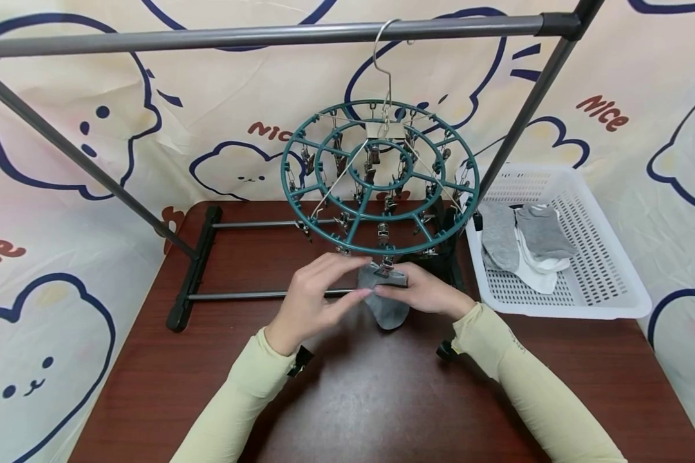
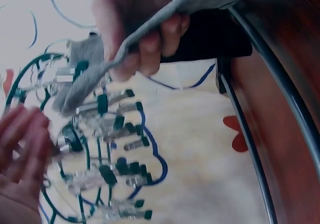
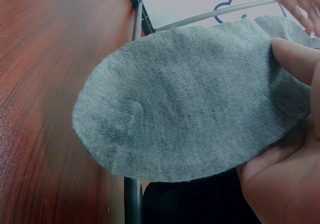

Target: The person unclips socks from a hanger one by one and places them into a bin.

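A small grey sock (image 1: 387, 308) hangs toe down below the front rim of a round green clip hanger (image 1: 356, 246). My right hand (image 1: 419, 289) pinches the sock near its upper end, thumb on one face and fingers behind, as the right wrist view of the sock (image 3: 175, 103) shows. A metal clip (image 1: 387, 263) from the hanger overlaps the sock's top edge. On the sock's left side is my left hand (image 1: 318, 292), thumb and fingers spread apart. In the left wrist view that left hand (image 2: 22, 159) has extended fingers beside the clips (image 2: 110, 126), just off the sock.
The hanger hooks over a grey metal rail (image 1: 255, 35) whose frame stands on a brown table (image 1: 359, 399). Right of it, a white plastic basket (image 1: 620, 283) contains folded grey and white socks (image 1: 533, 244). A patterned cloth (image 1: 208, 96) covers the back.
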